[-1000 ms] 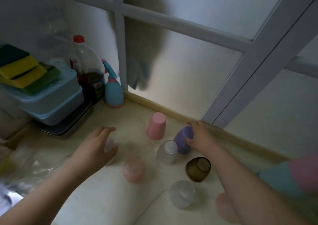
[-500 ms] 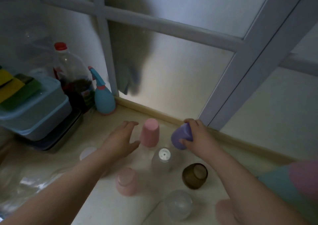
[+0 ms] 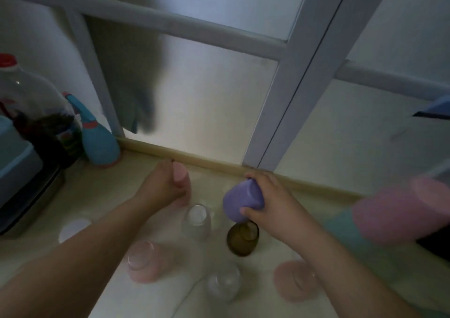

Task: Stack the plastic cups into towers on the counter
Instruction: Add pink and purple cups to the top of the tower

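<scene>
A dim kitchen corner: a pale cream counter (image 3: pixel 102 210) runs up to a frosted glass partition with grey-white frame bars (image 3: pixel 287 103), a beige strip sealing the joint along its foot. At the far left stand a clear plastic bottle with a red cap and dark liquid (image 3: pixel 31 113), a teal spray bottle with a pink collar (image 3: pixel 98 142) and the edge of a light blue lidded box (image 3: pixel 14 162), the box resting on a metal tray. The left hand (image 3: pixel 160 186) is wrapped around an upside-down opaque pink plastic cup (image 3: pixel 181 181) that stands near the back strip, fingers closed on its far side and thumb on the near side. The right hand (image 3: pixel 270 205) grips an opaque purple plastic cup (image 3: pixel 243 201), raised off the counter and tilted, its base toward the camera, directly above an amber-brown translucent cup (image 3: pixel 242 238) that stands upside down; whether the two touch cannot be told. Between the hands stands a clear colourless cup (image 3: pixel 196 220), upside down. Nearer the camera are a translucent pink cup (image 3: pixel 143 264), another clear cup (image 3: pixel 222 285) and a blurred pink cup (image 3: pixel 295 281) partly under the right forearm. A white round cup base (image 3: pixel 73 227) shows beside the left forearm. At the right edge a blurred pink and teal shape (image 3: pixel 389 210), very close to the lens, cannot be identified.
</scene>
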`<state>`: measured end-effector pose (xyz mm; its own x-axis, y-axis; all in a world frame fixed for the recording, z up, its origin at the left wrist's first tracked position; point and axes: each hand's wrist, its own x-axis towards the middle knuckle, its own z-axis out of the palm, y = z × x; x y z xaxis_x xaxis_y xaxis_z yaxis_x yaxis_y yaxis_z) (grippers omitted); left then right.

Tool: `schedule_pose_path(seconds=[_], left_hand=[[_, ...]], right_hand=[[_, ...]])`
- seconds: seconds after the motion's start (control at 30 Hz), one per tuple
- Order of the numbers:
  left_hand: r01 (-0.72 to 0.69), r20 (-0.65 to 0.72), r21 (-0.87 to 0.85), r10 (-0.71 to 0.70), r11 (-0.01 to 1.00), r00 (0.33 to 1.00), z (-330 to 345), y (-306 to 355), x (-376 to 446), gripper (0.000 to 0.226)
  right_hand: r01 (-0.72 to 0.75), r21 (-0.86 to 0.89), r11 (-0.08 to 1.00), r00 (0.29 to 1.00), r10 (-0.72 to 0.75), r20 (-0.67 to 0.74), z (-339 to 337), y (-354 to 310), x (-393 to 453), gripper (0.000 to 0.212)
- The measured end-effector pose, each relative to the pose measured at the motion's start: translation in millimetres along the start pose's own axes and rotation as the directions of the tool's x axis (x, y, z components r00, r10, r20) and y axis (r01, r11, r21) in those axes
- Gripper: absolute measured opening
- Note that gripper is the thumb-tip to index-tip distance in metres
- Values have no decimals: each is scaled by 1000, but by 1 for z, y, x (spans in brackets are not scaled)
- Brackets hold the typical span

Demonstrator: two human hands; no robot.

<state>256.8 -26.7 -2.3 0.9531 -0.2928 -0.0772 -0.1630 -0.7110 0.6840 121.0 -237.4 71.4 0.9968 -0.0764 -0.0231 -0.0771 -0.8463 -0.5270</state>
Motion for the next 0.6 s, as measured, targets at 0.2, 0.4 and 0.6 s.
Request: schedule_pose_path(seconds=[0.2, 0.4, 0.6], left_hand=[[-179, -22, 78, 182, 981, 983, -65, 75, -30, 64], [-368, -66, 58, 371, 928, 926, -106, 173, -81, 73], [-459, -94, -104, 451, 882, 888, -111, 261, -120, 64]], right_hand=[[51, -58, 997, 998, -53, -29, -60, -37, -17, 65], [47, -82, 996, 987, -59, -152, -162, -69, -71, 62], [97, -147, 984, 950, -136, -283, -256, -66, -128, 52]])
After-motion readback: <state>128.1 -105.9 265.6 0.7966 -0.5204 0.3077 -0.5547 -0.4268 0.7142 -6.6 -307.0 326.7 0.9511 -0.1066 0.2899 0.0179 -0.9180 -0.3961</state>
